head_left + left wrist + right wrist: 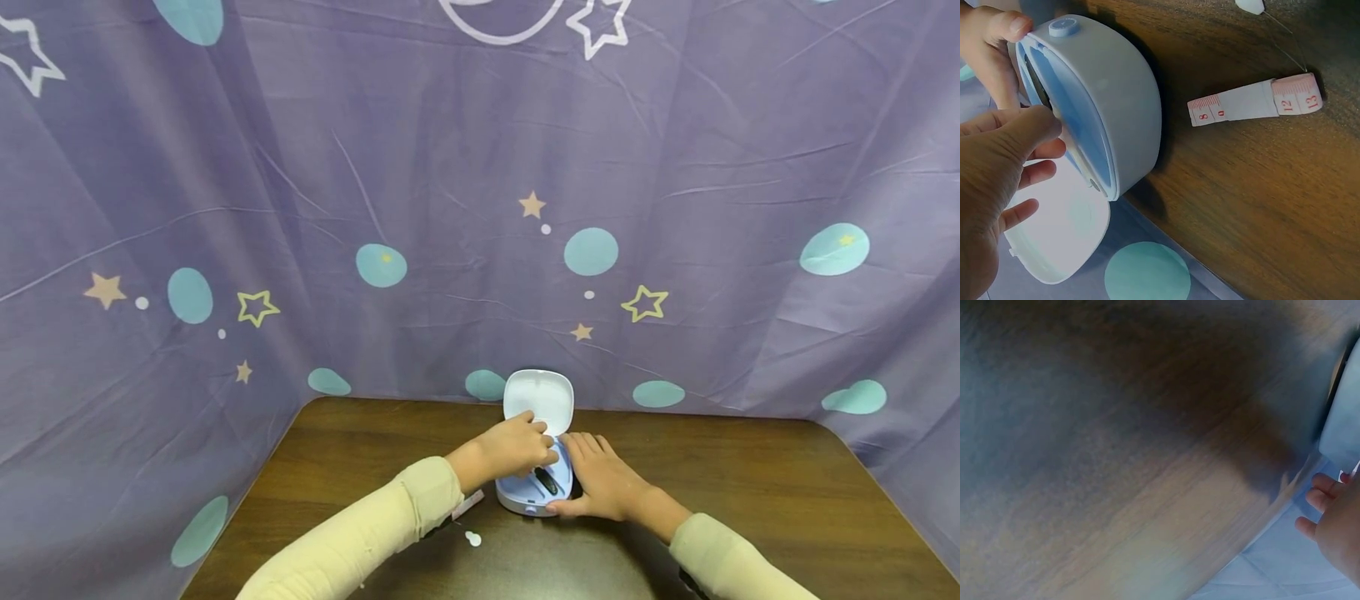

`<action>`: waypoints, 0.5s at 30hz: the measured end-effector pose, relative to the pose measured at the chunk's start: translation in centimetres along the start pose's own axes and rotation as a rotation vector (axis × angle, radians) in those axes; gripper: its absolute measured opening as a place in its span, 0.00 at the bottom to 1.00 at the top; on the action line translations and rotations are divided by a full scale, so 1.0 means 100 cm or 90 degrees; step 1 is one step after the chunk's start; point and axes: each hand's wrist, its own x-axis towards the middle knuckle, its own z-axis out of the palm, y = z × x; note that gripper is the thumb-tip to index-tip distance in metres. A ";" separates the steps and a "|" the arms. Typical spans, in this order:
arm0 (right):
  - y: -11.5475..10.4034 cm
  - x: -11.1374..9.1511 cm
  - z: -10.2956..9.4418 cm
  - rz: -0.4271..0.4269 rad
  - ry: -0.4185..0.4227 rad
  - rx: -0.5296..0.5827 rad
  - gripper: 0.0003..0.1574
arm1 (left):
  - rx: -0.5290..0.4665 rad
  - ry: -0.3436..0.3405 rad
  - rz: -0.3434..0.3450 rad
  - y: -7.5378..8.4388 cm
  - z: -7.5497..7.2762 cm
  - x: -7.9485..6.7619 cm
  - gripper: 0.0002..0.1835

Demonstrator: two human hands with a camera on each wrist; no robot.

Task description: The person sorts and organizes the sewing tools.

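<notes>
A small white and light-blue case (517,505) stands on the table with its white lid (551,393) tipped back. My left hand (519,447) reaches over its blue inside. In the left wrist view, the thumb and forefinger of the left hand (997,156) pinch a slim tool with a dark part (1036,84), which lies along the blue tray (1079,106); the fingertips hide its middle. My right hand (603,482) rests along the case's right side, fingers stretched toward the hinge and thumb at the front corner. In the right wrist view, the right hand's fingers (1321,497) are partly in view.
Left of the case lies a folded measuring tape (1247,103) with pink ends. Nearer the front is a needle threader (472,539) with a white grip and thin wire loop. A purple patterned curtain (450,208) hangs behind the brown wooden table (750,492).
</notes>
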 end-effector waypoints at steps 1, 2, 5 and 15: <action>0.000 0.000 0.000 -0.001 0.001 0.000 0.67 | -0.004 -0.001 -0.002 0.000 0.000 -0.001 0.15; -0.001 0.000 0.000 -0.002 0.002 0.000 0.67 | -0.007 -0.002 -0.004 -0.001 -0.001 -0.001 0.16; -0.001 0.001 0.000 -0.007 0.010 -0.006 0.67 | -0.012 -0.009 -0.010 -0.002 -0.002 -0.003 0.17; -0.001 0.000 0.001 -0.002 0.010 -0.012 0.67 | -0.020 -0.008 -0.019 -0.002 0.001 -0.004 0.15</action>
